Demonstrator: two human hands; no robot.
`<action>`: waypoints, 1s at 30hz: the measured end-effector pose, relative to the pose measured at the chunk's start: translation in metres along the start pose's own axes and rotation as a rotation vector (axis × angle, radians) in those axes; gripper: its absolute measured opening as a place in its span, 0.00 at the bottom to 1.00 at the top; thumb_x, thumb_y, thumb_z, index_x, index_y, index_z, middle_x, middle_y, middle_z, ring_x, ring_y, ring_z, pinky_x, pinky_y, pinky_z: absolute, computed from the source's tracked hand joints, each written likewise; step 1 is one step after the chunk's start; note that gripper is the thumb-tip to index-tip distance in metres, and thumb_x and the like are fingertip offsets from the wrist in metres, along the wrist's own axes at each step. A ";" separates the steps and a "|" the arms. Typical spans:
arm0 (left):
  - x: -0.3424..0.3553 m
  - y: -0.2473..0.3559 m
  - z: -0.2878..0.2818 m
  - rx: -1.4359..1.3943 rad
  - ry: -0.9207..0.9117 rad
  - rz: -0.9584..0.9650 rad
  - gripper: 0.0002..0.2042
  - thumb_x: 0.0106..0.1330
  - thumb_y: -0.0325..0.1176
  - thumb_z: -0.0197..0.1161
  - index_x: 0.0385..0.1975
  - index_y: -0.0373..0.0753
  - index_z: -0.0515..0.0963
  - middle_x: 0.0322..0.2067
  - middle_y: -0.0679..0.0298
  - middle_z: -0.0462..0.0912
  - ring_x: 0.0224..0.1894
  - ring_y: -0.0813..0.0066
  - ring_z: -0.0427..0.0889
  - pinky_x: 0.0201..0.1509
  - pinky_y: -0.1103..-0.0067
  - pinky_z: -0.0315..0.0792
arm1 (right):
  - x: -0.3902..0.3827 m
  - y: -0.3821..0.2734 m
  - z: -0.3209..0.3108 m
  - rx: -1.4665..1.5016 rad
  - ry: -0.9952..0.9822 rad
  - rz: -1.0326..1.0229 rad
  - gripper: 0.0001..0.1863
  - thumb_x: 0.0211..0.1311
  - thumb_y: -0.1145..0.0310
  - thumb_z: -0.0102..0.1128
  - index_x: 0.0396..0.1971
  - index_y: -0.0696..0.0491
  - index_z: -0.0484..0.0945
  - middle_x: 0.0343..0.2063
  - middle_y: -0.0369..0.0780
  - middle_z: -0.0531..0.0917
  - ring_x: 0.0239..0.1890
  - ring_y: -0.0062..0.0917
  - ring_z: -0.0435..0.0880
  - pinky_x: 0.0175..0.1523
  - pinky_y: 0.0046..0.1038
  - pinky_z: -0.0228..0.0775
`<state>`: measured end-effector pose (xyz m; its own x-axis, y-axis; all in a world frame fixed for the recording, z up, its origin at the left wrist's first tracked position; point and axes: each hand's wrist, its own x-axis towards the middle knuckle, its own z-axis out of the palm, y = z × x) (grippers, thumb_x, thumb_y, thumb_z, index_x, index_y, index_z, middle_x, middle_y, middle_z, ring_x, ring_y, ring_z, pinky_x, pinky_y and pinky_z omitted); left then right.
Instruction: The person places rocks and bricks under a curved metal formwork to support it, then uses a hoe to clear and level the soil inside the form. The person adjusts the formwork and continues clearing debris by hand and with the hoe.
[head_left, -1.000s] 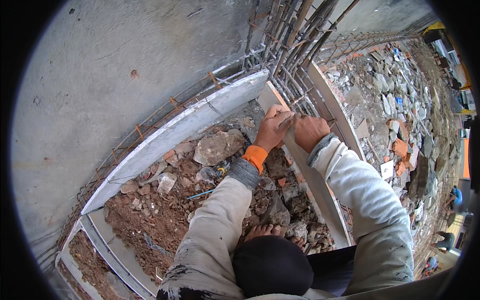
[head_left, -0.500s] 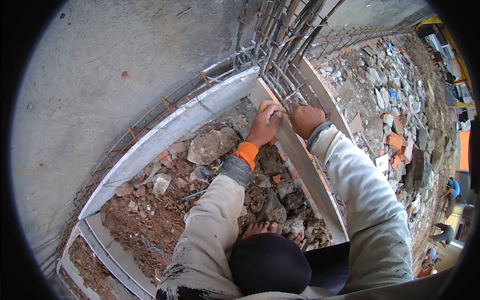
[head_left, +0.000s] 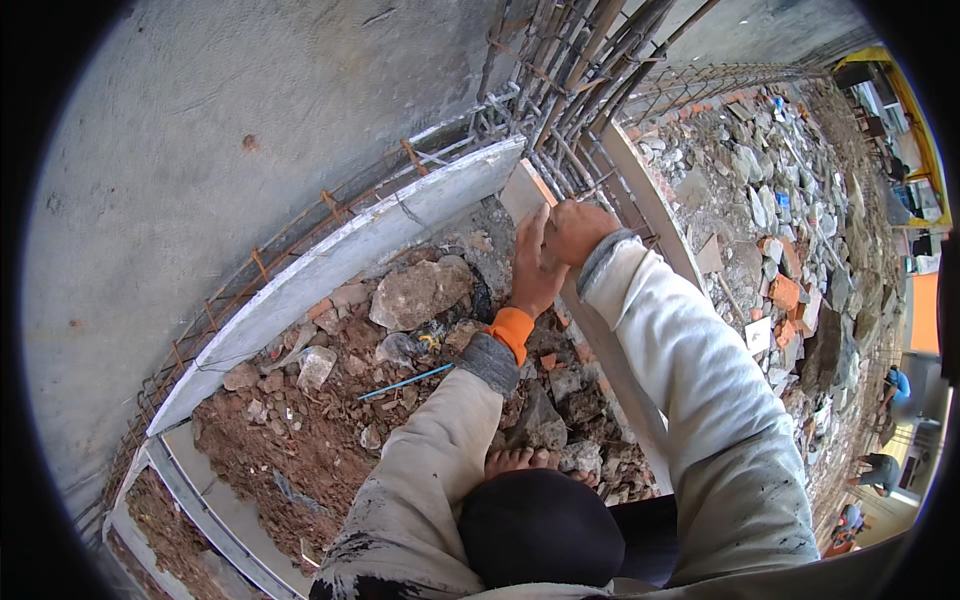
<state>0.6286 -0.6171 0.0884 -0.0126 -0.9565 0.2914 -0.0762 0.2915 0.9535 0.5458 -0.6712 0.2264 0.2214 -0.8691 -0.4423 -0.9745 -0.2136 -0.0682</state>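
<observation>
My two hands meet at the top edge of a wooden board set on edge in the dirt. My left hand, with an orange band at the wrist, lies against the board's inner face, its fingers drawn together and pointing up. Beside its fingertips, my right hand is closed in a fist over the board's edge. Whatever is pinched between them is hidden. A second board runs parallel to the right, with steel bars between the two. A bundle of upright rebar rises just beyond my hands.
A grey form board curves along the concrete wall, with a rebar cage behind it. Rocks, reddish soil and a blue stick lie inside. Broken stone and bricks cover the right. Other people are far right.
My right hand has moved left and closer to my left hand. The left fingers have shifted from the board's top edge to its inner face. The view has shifted slightly.
</observation>
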 end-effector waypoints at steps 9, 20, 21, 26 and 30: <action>-0.041 -0.011 0.041 0.031 0.078 -0.309 0.42 0.61 0.39 0.65 0.71 0.30 0.48 0.72 0.43 0.47 0.73 0.47 0.51 0.74 0.65 0.53 | -0.023 0.002 0.002 -0.155 -0.158 -0.092 0.12 0.56 0.65 0.56 0.32 0.58 0.82 0.28 0.50 0.85 0.35 0.45 0.86 0.44 0.43 0.78; -0.023 0.012 0.050 0.046 -0.021 -0.296 0.45 0.64 0.39 0.61 0.72 0.29 0.38 0.73 0.40 0.38 0.76 0.46 0.38 0.77 0.64 0.40 | 0.013 0.030 -0.019 -0.145 0.088 0.041 0.10 0.55 0.70 0.58 0.33 0.58 0.83 0.32 0.50 0.86 0.38 0.43 0.87 0.42 0.41 0.80; -0.024 0.014 0.053 0.010 -0.017 -0.333 0.47 0.63 0.41 0.63 0.72 0.30 0.39 0.73 0.41 0.37 0.76 0.46 0.37 0.77 0.63 0.40 | 0.000 0.039 -0.012 -0.156 0.102 0.032 0.10 0.52 0.69 0.60 0.32 0.58 0.83 0.29 0.50 0.86 0.36 0.44 0.87 0.40 0.41 0.81; -0.056 -0.031 0.031 0.008 -0.231 -0.415 0.48 0.62 0.45 0.65 0.72 0.30 0.40 0.72 0.42 0.40 0.75 0.50 0.41 0.76 0.66 0.43 | -0.017 -0.029 0.023 -0.055 -0.011 -0.055 0.11 0.55 0.68 0.58 0.32 0.59 0.84 0.31 0.50 0.86 0.37 0.43 0.87 0.44 0.38 0.80; -0.080 -0.029 0.022 -0.170 -0.601 -0.624 0.50 0.61 0.47 0.67 0.72 0.29 0.40 0.72 0.43 0.44 0.74 0.52 0.45 0.75 0.67 0.47 | 0.030 -0.041 0.027 0.209 0.096 0.111 0.14 0.58 0.67 0.55 0.33 0.62 0.83 0.34 0.54 0.85 0.39 0.46 0.86 0.48 0.40 0.78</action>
<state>0.6095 -0.5488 0.0357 -0.5439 -0.7714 -0.3304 -0.0957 -0.3341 0.9377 0.5916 -0.6768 0.1916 0.1050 -0.9225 -0.3715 -0.9769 -0.0258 -0.2120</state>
